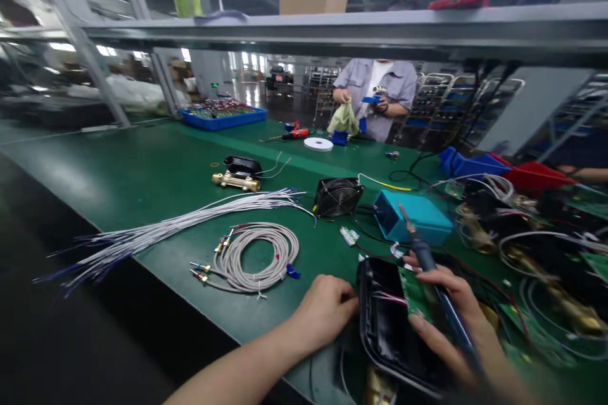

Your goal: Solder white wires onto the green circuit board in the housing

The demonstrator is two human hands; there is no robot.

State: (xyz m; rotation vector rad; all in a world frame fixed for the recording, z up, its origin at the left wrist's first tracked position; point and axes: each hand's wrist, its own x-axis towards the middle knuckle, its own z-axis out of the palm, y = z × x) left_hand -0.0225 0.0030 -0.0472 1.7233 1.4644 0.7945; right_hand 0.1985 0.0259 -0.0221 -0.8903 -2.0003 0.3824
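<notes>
Soldering iron (430,272): long axis slanted, tip up and away toward the blue stand (412,216), handle down toward the wearer. Location: over the green circuit board (414,294) seated in a black plastic housing (387,323) at the near bench edge.

Nearby: small black fan (337,197); coiled grey cable (259,256); loose grey wire bundle (180,224).

Right hand (451,323): closed round the iron, fingers also on the board. Left hand (325,310): loosely curled, fingertips against the housing's left rim.

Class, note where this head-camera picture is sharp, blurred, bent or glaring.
Head view: coiled cable and fan sharp; right hand and soldering iron smear toward the bottom corner; the shelf beam bows from lens distortion; far windows blow out white.
</notes>
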